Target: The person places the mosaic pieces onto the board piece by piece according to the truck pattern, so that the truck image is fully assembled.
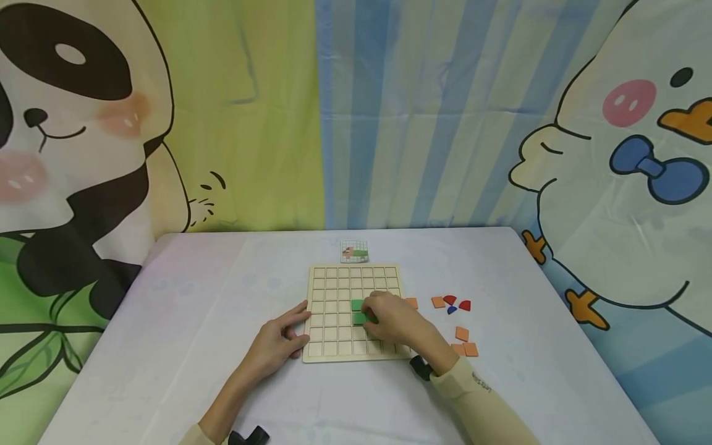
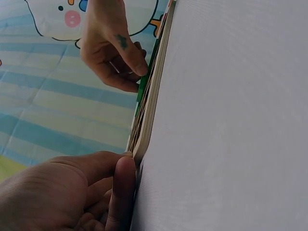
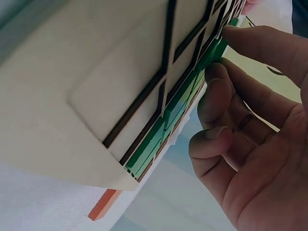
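A pale wooden grid board [image 1: 329, 309] lies on the table. Green square tiles [image 1: 356, 305] sit on it near the middle, partly covered by my right hand. My right hand [image 1: 394, 318] is over the board, thumb and forefinger pinching a green tile [image 3: 219, 51] at the grid's surface. Beyond it, in the right wrist view, a row of green tiles [image 3: 153, 144] runs along the squares. My left hand [image 1: 276, 339] rests at the board's left edge, thumb and forefinger [image 2: 103, 166] touching it, apart from each other in the head view.
A small picture card [image 1: 354, 251] lies behind the board. To the right are loose orange squares [image 1: 462, 334], red pieces [image 1: 449, 300] and a blue piece [image 1: 452, 310]. One orange tile [image 1: 411, 303] lies by the board's right edge. Printed curtains [image 1: 389, 123] hang behind the table.
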A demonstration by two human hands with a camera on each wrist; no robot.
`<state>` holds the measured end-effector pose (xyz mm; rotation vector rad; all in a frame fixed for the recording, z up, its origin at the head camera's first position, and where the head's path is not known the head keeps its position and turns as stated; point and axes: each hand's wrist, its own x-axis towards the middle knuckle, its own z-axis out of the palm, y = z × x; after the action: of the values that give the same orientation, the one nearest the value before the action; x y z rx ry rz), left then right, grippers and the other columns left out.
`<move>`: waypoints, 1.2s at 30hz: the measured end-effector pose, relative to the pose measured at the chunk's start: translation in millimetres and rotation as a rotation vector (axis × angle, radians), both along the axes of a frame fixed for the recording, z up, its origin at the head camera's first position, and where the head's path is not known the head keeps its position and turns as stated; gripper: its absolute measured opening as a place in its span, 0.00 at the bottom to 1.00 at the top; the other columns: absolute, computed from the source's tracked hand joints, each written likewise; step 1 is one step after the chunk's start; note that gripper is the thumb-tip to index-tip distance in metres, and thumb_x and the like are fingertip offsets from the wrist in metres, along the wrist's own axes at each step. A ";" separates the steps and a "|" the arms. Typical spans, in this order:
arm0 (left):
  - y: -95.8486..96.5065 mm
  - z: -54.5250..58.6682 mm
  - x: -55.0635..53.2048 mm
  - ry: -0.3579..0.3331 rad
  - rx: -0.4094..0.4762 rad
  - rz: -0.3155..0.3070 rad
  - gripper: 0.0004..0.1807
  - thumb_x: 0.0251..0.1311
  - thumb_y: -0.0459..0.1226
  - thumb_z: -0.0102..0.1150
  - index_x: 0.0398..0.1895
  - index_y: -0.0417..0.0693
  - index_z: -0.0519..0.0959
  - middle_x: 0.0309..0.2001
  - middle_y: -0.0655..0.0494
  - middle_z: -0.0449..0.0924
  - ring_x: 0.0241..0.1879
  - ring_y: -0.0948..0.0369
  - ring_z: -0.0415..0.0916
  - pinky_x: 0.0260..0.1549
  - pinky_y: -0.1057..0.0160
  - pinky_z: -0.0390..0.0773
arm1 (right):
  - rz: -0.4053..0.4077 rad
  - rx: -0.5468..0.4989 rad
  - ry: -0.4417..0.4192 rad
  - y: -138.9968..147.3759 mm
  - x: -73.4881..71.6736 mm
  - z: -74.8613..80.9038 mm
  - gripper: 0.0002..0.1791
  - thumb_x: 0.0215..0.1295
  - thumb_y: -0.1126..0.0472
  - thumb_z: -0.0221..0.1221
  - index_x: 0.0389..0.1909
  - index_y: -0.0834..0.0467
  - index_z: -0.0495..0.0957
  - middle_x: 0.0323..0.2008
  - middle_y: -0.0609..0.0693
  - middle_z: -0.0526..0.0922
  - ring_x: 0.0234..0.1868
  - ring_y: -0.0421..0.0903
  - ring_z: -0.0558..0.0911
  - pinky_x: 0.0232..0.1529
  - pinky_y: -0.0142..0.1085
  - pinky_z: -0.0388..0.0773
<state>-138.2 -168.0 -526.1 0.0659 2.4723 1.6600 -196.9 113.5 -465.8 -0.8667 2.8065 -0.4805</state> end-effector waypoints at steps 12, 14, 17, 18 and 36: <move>0.3 0.8 0.9 -0.002 0.006 0.001 0.33 0.64 0.27 0.69 0.73 0.43 0.76 0.81 0.58 0.66 0.23 0.62 0.78 0.22 0.69 0.78 | -0.029 0.037 -0.007 -5.8 0.0 0.2 0.11 0.67 0.55 0.72 0.46 0.55 0.88 0.36 0.44 0.80 0.31 0.40 0.74 0.28 0.31 0.70; 0.3 0.8 0.7 -0.001 0.007 -0.001 0.33 0.64 0.27 0.69 0.73 0.43 0.76 0.81 0.58 0.66 0.23 0.62 0.78 0.22 0.69 0.78 | -0.025 0.039 -0.001 -6.1 -0.2 -0.2 0.11 0.67 0.55 0.72 0.46 0.55 0.88 0.36 0.44 0.81 0.31 0.39 0.74 0.28 0.30 0.70; 0.4 0.9 0.8 -0.002 0.011 -0.002 0.33 0.64 0.27 0.69 0.73 0.43 0.75 0.82 0.58 0.65 0.23 0.62 0.78 0.22 0.69 0.77 | -0.015 0.036 0.010 -5.7 -0.2 -0.7 0.11 0.67 0.56 0.72 0.47 0.55 0.88 0.36 0.44 0.81 0.31 0.39 0.74 0.28 0.30 0.71; 0.4 1.1 0.9 -0.003 0.013 -0.002 0.33 0.64 0.27 0.69 0.73 0.43 0.75 0.82 0.58 0.65 0.23 0.62 0.78 0.22 0.69 0.77 | -0.012 0.033 0.013 -5.5 -0.1 -0.8 0.11 0.67 0.56 0.72 0.47 0.55 0.88 0.36 0.44 0.82 0.31 0.38 0.74 0.28 0.30 0.71; 1.0 3.0 2.0 -0.007 0.002 -0.002 0.33 0.64 0.28 0.69 0.74 0.43 0.75 0.82 0.58 0.65 0.23 0.61 0.78 0.21 0.69 0.76 | -0.019 -0.008 0.010 10.4 1.1 4.7 0.12 0.67 0.58 0.71 0.48 0.57 0.88 0.36 0.46 0.83 0.34 0.39 0.74 0.35 0.32 0.75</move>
<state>-136.2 -166.9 -523.2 0.0625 2.4654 1.6591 -195.8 123.9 -461.0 -0.8468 2.8261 -0.4920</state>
